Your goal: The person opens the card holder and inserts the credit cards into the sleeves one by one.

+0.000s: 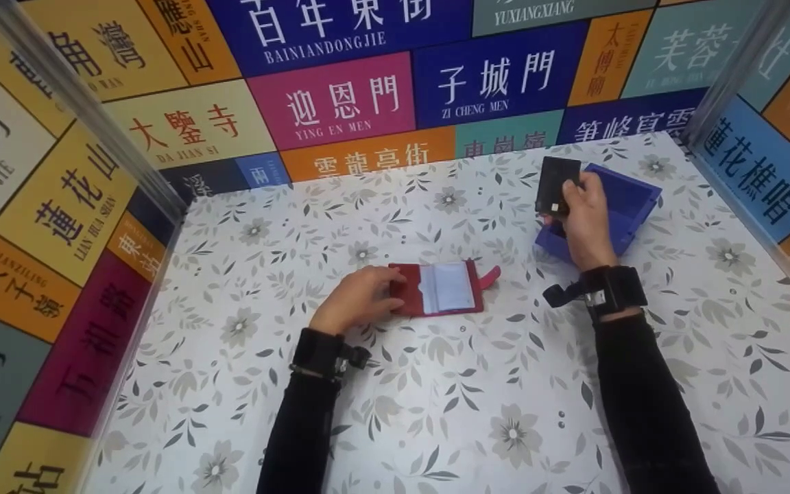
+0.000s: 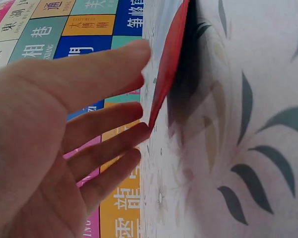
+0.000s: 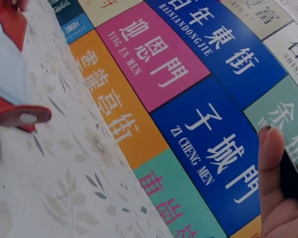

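A small red card holder (image 1: pixel 410 296) lies spread open on the patterned surface, with clear plastic sleeves (image 1: pixel 451 287) inside and a snap strap (image 1: pixel 489 277) sticking out to the right. My left hand (image 1: pixel 357 295) is at its left edge. In the left wrist view, the fingertips reach the red edge (image 2: pixel 170 64), with the thumb apart from the other fingers. My right hand (image 1: pixel 587 223) pinches a black card (image 1: pixel 557 180) with a small gold-coloured patch near its lower corner. Behind and below that hand stands a blue-purple box (image 1: pixel 635 195), its inside partly hidden.
White floral paper (image 1: pixel 367 425) covers the work surface. Panels with colourful place-name signs (image 1: pixel 340 99) stand at the back and on both sides, with clear edge posts (image 1: pixel 738 68) at the corners. Each wrist carries a black strap (image 1: pixel 614 288) with a camera.
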